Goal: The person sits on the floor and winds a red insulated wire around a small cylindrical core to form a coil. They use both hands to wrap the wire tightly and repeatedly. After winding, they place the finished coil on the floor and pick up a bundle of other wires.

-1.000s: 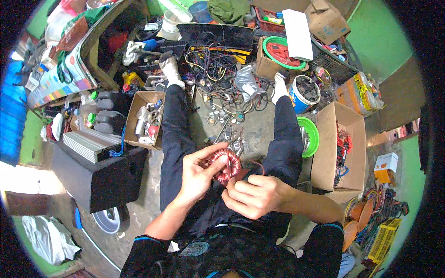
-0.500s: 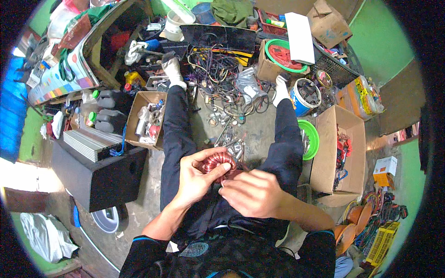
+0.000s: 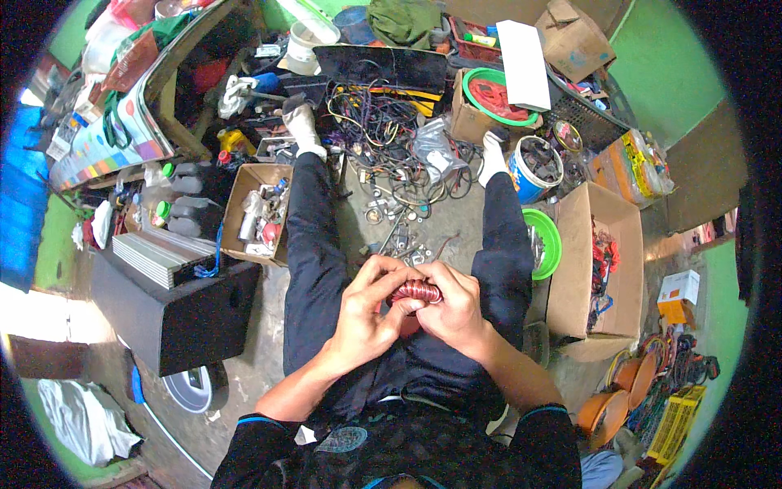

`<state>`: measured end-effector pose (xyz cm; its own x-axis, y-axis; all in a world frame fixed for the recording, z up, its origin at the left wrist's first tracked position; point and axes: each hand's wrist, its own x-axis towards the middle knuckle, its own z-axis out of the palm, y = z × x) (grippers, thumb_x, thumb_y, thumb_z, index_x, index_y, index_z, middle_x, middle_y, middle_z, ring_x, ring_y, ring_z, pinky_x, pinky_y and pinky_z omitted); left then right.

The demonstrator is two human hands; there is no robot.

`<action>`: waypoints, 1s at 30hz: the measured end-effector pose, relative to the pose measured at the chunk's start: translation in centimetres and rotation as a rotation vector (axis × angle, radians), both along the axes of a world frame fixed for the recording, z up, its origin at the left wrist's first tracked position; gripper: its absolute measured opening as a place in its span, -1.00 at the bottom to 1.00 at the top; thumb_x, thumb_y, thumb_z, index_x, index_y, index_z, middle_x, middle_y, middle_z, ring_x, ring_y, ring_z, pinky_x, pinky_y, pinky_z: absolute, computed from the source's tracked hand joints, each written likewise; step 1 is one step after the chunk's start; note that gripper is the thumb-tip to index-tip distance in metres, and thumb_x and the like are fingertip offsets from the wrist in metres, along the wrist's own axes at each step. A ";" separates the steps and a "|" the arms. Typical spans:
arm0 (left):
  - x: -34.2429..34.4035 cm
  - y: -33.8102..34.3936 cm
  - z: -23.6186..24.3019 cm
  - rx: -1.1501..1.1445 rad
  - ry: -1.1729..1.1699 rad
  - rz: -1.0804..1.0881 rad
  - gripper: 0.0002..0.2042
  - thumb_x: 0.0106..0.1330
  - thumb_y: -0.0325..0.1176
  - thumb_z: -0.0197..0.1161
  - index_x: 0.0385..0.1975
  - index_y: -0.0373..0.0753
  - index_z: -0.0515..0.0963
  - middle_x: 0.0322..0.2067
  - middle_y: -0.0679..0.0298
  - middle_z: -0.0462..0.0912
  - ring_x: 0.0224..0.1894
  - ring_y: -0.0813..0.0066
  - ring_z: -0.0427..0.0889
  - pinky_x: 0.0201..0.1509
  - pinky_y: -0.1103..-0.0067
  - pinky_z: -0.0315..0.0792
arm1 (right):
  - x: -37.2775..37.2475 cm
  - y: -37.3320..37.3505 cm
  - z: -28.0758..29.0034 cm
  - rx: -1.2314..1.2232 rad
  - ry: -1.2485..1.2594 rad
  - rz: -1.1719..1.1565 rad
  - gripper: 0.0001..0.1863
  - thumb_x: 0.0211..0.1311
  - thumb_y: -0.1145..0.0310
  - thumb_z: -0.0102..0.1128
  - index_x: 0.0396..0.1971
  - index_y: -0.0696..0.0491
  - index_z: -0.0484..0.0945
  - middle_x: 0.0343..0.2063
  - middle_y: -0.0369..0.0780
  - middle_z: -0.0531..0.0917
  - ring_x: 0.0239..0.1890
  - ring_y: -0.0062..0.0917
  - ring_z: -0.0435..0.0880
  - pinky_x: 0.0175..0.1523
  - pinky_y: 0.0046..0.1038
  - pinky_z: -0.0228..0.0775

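A ring-shaped coil of copper wire (image 3: 418,291) is held above my lap, its windings reddish and shiny. My left hand (image 3: 369,306) grips its left side, with the thumb and fingers pressed on the ring. On the other side, my right hand (image 3: 454,303) has its fingers closed round the coil. The two hands nearly meet over it, and their fingers cover much of the ring. A short thin wire (image 3: 445,247) shows just beyond the right hand's knuckles.
Between my outstretched legs lie loose metal parts (image 3: 407,243) and a tangle of cables (image 3: 371,118). At the left are a black speaker-like box (image 3: 187,318) and a carton of parts (image 3: 236,224). On the right stand a green basin (image 3: 547,244) and a large open carton (image 3: 570,277).
My right hand has moved up and left from below the coil and now grips it. The coil has been turned, so its ring shows more edge-on.
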<state>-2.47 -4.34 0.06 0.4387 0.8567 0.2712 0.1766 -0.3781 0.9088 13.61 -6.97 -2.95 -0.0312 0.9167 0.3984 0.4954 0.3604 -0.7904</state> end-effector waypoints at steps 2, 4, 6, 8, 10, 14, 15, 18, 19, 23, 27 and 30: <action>0.4 -0.1 -0.5 0.156 -0.019 0.017 -0.66 -0.07 -0.65 0.31 -0.21 -0.36 0.59 -0.25 0.11 0.52 -0.18 0.22 0.53 -0.08 0.46 0.44 | -0.6 0.1 -0.1 0.064 0.000 -0.070 -0.49 -0.33 0.58 0.38 -0.20 0.14 0.51 -0.37 -0.10 0.64 -0.36 -0.19 0.68 -0.26 -0.31 0.53; 0.4 -0.3 -0.7 0.224 -0.023 0.019 -0.67 -0.09 -0.66 0.29 -0.22 -0.37 0.58 -0.26 0.11 0.52 -0.19 0.20 0.53 -0.12 0.47 0.45 | -0.9 -0.1 -0.1 0.044 0.038 -0.076 -0.55 -0.29 0.56 0.39 -0.24 0.15 0.52 -0.40 -0.11 0.63 -0.38 -0.24 0.66 -0.29 -0.33 0.50; -0.4 0.1 -0.6 0.170 0.008 -0.010 -0.75 0.05 -0.48 0.38 -0.27 -0.40 0.56 -0.27 0.12 0.55 -0.20 0.24 0.57 -0.09 0.47 0.46 | -0.1 0.3 0.7 -0.107 0.050 0.058 -0.62 -0.25 0.53 0.41 -0.30 0.16 0.53 -0.45 -0.13 0.60 -0.44 -0.34 0.62 -0.34 -0.37 0.44; -0.9 0.0 0.3 0.041 -0.055 -0.066 -0.77 0.07 -0.45 0.38 -0.30 -0.39 0.56 -0.29 0.14 0.56 -0.21 0.29 0.57 -0.10 0.49 0.44 | 1.4 0.6 1.5 -0.320 0.154 0.276 -0.69 -0.19 0.47 0.44 -0.39 0.15 0.53 -0.47 -0.18 0.58 -0.44 -0.45 0.59 -0.34 -0.43 0.40; -1.3 0.3 0.3 -0.028 -0.087 -0.119 -0.77 0.06 -0.44 0.39 -0.31 -0.39 0.57 -0.30 0.16 0.56 -0.21 0.32 0.56 -0.11 0.50 0.43 | 2.9 0.8 1.8 -0.566 0.421 0.529 -0.74 -0.11 0.39 0.47 -0.48 0.14 0.53 -0.47 -0.25 0.57 -0.39 -0.57 0.55 -0.29 -0.50 0.36; -1.7 0.6 0.7 -0.182 -0.094 -0.321 -0.76 0.03 -0.45 0.40 -0.31 -0.39 0.59 -0.32 0.18 0.57 -0.24 0.37 0.55 -0.11 0.51 0.40 | 7.8 3.4 -0.3 -0.474 0.342 0.764 -0.83 -0.05 0.47 0.42 -0.56 0.14 0.56 -0.39 -0.20 0.60 -0.25 -0.54 0.55 -0.12 -0.44 0.38; -2.0 0.4 0.5 -0.211 -0.100 -0.303 -0.76 0.02 -0.46 0.40 -0.31 -0.38 0.59 -0.32 0.18 0.58 -0.24 0.37 0.55 -0.11 0.51 0.39 | 8.6 4.4 -0.9 -0.412 0.244 0.684 -0.88 -0.09 0.50 0.40 -0.59 0.14 0.59 -0.45 -0.21 0.63 -0.32 -0.51 0.60 -0.19 -0.44 0.42; -2.2 0.2 0.2 -0.308 -0.040 -0.215 -0.77 -0.01 -0.50 0.39 -0.31 -0.36 0.60 -0.33 0.20 0.58 -0.25 0.40 0.55 -0.11 0.51 0.39 | 13.6 7.6 -2.9 -0.294 -0.097 0.346 -0.93 -0.17 0.59 0.32 -0.68 0.12 0.61 -0.61 -0.27 0.61 -0.50 -0.60 0.57 -0.41 -0.55 0.35; -2.5 0.2 -0.3 -0.354 -0.029 -0.245 -0.77 0.00 -0.51 0.38 -0.31 -0.35 0.60 -0.32 0.20 0.58 -0.25 0.41 0.55 -0.11 0.51 0.38 | 14.3 8.4 -3.3 -0.223 -0.193 0.144 -0.88 -0.16 0.52 0.34 -0.73 0.12 0.56 -0.67 -0.25 0.57 -0.57 -0.58 0.53 -0.48 -0.49 0.30; -4.2 0.1 -0.6 -0.309 -0.053 -0.245 -0.77 0.07 -0.60 0.33 -0.24 -0.35 0.57 -0.33 0.25 0.55 -0.22 0.49 0.55 -0.09 0.58 0.39 | 22.4 10.8 -4.0 -0.240 -0.220 -0.774 -0.69 -0.07 0.18 0.45 -0.61 0.06 0.51 -0.69 -0.16 0.60 -0.63 -0.40 0.60 -0.47 -0.32 0.40; -4.6 0.2 -2.6 -0.407 0.014 -0.160 -0.76 0.05 -0.64 0.32 -0.25 -0.36 0.56 -0.31 0.25 0.57 -0.23 0.48 0.55 -0.09 0.59 0.40 | 25.4 10.3 -2.1 -0.239 -0.432 -0.884 -0.65 -0.12 0.21 0.50 -0.37 0.06 0.58 -0.65 -0.20 0.59 -0.56 -0.40 0.62 -0.43 -0.35 0.41; -4.1 -0.1 -3.4 -0.383 -0.053 -0.078 -0.76 0.04 -0.65 0.31 -0.26 -0.37 0.56 -0.32 0.24 0.57 -0.23 0.48 0.56 -0.08 0.58 0.40 | 20.4 9.2 -0.6 -0.180 -0.514 -0.543 -0.62 -0.08 0.46 0.31 -0.16 0.05 0.56 -0.37 -0.09 0.64 -0.29 -0.28 0.66 -0.15 -0.29 0.48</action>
